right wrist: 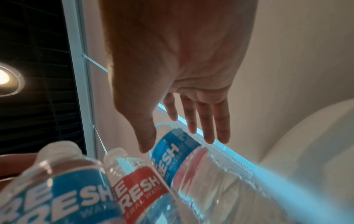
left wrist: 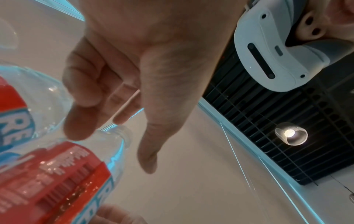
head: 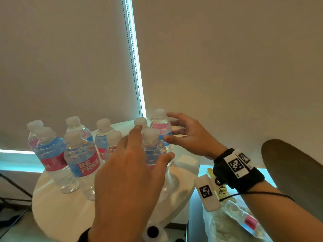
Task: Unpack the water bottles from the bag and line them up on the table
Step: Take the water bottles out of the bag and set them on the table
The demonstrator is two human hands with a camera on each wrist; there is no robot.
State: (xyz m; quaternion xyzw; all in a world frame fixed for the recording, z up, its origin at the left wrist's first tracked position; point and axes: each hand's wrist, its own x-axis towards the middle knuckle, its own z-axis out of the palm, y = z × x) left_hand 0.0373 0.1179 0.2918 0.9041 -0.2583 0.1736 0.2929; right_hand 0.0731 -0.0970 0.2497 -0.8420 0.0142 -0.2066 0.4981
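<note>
Hovering over bottles (head: 82, 159) at the tabletop's (head: 57, 212) far edge: left hand (head: 129, 182) and right hand (head: 188, 135), each grip wide, holding nothing.

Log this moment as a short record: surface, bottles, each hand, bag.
surface: round white table
bottles: at least nine capped water bottles standing upright in two rough rows, red and blue labels
left hand: fingers spread over the front bottle at the right end, no firm grip visible
right hand: open, fingers beside the rear right bottle, not gripping
bag: plastic bag low at the right, beside the table
</note>
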